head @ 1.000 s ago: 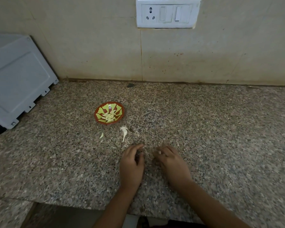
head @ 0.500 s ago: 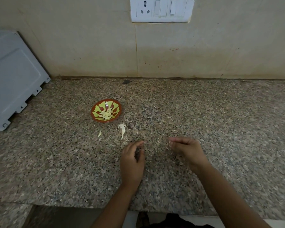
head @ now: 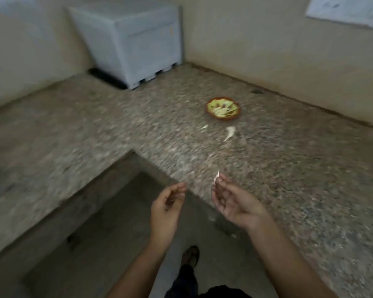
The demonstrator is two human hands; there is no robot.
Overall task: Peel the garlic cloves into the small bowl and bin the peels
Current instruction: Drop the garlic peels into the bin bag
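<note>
Green-and-orange small bowl [head: 223, 108], speckled brown counter [head: 289, 168]

single head-worn wide-angle view. looks forward and down from standing height toward inner corner of l-shaped worktop [head: 289, 168]. frame tilted, motion-blurred. left hand [head: 166, 204] and right hand [head: 235, 203] close, low centre, forearms [head: 289, 257] cut by bottom edge. small bowl [head: 223, 108] farther off, upper right of centre. floor [head: 108, 244] and one foot [head: 190, 254] straight below. walls [head: 246, 39] at top.

Dim, flat indoor light; motion blur over counter [head: 73, 130] and small bowl [head: 224, 118]; edges bent
</note>
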